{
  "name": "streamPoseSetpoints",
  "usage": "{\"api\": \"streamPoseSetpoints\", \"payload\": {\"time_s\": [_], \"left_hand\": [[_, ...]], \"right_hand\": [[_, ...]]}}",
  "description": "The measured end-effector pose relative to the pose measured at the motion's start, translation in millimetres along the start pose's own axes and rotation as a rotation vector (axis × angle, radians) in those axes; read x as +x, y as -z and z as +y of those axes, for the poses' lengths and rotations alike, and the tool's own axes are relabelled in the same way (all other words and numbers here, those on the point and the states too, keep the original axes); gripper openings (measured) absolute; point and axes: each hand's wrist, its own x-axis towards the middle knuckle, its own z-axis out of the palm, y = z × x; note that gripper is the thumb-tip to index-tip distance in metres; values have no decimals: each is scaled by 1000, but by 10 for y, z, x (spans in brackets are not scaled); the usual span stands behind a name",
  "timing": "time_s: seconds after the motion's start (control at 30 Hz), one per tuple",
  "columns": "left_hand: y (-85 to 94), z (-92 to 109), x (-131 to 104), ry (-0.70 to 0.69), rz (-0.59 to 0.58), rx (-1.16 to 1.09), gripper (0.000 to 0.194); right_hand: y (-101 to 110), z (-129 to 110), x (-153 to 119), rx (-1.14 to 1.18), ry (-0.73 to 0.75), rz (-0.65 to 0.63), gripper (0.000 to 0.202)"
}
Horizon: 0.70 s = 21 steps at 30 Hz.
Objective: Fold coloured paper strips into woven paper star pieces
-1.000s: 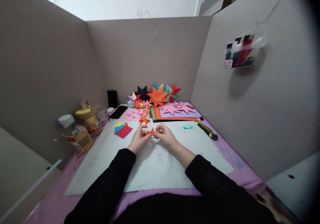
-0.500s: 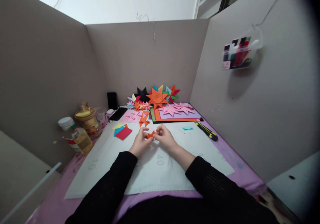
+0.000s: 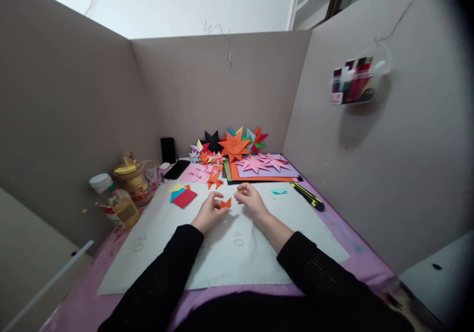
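Note:
A small folded orange paper piece (image 3: 226,203) with pointed corners is pinched between the thumb and fingers of my left hand (image 3: 209,211), just above the white sheet (image 3: 222,268). My right hand (image 3: 252,202) hovers a short way to the right of it, apart from the paper. Its fingers are curled in toward the thumb, and I see nothing in them. Beyond my hands lie several folded orange pieces (image 3: 215,176). To the left is a small fan of coloured paper squares (image 3: 185,198), the red one on top.
A folded turquoise paper (image 3: 279,191) and a black-and-yellow cutter knife (image 3: 307,196) lie to the right. Paper stars (image 3: 235,145) and coloured sheets (image 3: 264,173) fill the back. At left stand a glue bottle (image 3: 126,208), a pot (image 3: 131,181) and a phone (image 3: 177,169).
My right hand has let go of the orange paper and drawn away a little to the right. The left hand keeps its hold, and more of the piece now shows.

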Motion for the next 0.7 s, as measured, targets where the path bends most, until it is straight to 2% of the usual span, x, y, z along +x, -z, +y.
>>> {"api": "streamPoseSetpoints", "payload": {"time_s": [0.1,0.17,0.23,0.3,0.4,0.53,0.7], "left_hand": [[5,-23,8,-20,34,4,38],[4,-30,9,-27,38,1,36],[4,-32,7,-34,25,-11,34],[11,-33,9,-44,26,-26,32],[42,-47,17,-53,64,-22,29],[105,-78,23,-38,65,82,20],[141,-71,-3,-52,-23,334,18]], "right_hand": [[-32,48,-22,-142,-45,-155,18],[-44,63,-24,-205,-18,-184,16],[-26,54,-7,-199,0,-119,16],[23,31,22,-129,-25,0,17],[110,8,75,-22,-48,117,20],[157,29,218,-37,-76,139,22],[99,67,643,-128,-48,121,26]]}}
